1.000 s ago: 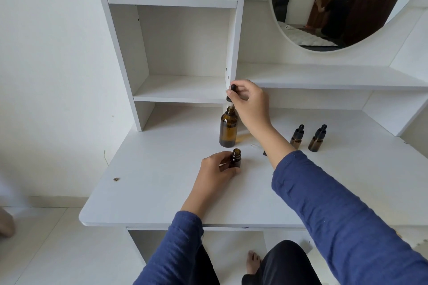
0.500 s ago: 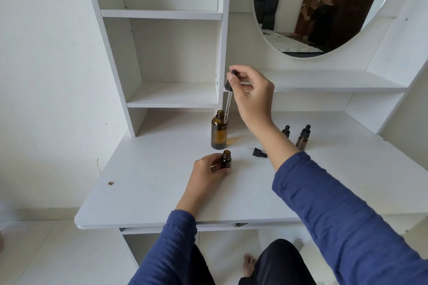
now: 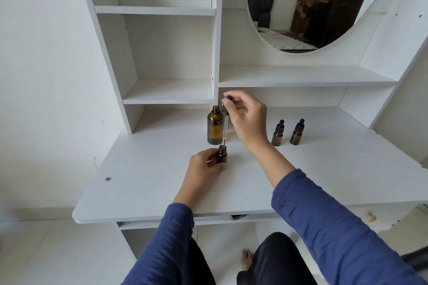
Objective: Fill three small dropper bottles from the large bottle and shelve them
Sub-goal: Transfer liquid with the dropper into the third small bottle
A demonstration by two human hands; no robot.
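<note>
The dropper (image 3: 225,112) has moved from over the large bottle (image 3: 214,131) to the open small bottle (image 3: 222,157) just nearer, its tip at the mouth. The right hand (image 3: 245,118) pinches the dropper's bulb, and the left hand (image 3: 203,166) grips the small bottle on the desk (image 3: 150,180). Two capped bottles (image 3: 278,135) stand to the right.

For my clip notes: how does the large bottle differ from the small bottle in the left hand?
The large bottle is taller and wider than the small bottle. The large bottle stands free; the left hand grips the small bottle. The right hand holds the dropper at the small bottle's mouth, not the large bottle's. Both are brown, upright, uncapped.
</note>
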